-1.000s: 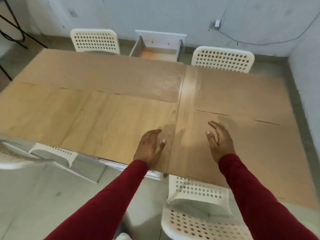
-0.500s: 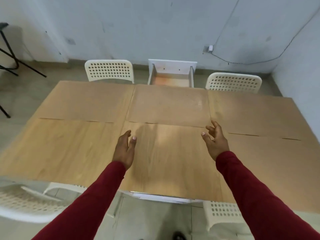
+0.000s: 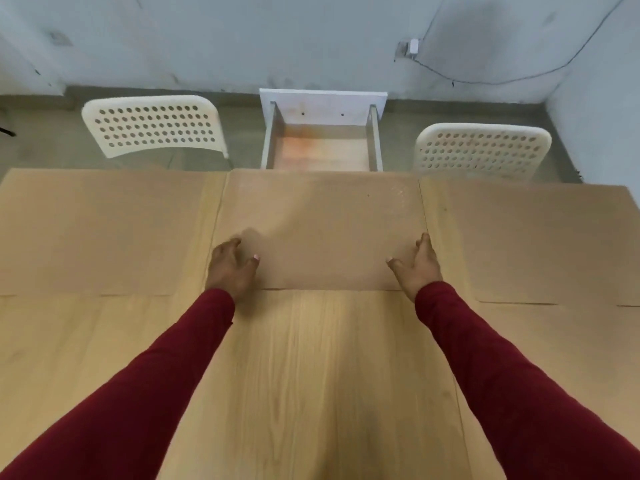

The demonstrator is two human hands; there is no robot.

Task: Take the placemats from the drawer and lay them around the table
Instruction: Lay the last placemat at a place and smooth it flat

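Three tan placemats lie side by side along the far half of the light wooden table (image 3: 311, 375): a left placemat (image 3: 97, 233), a middle placemat (image 3: 322, 230) and a right placemat (image 3: 526, 244). My left hand (image 3: 230, 268) rests flat on the middle placemat's near left corner, fingers spread. My right hand (image 3: 417, 265) lies on its near right edge, fingers apart. Neither hand holds anything. Beyond the table's far edge a white drawer (image 3: 323, 147) is pulled open, and its wooden bottom shows bare.
Two white perforated chairs stand at the far side, a left chair (image 3: 152, 126) and a right chair (image 3: 481, 150). A grey wall with a cable and socket (image 3: 412, 46) runs behind them. The right wall comes close to the table's right end.
My view has moved forward over the table. Both hands have reached farther out, from the near half of the table onto the middle far placemat's near corners.
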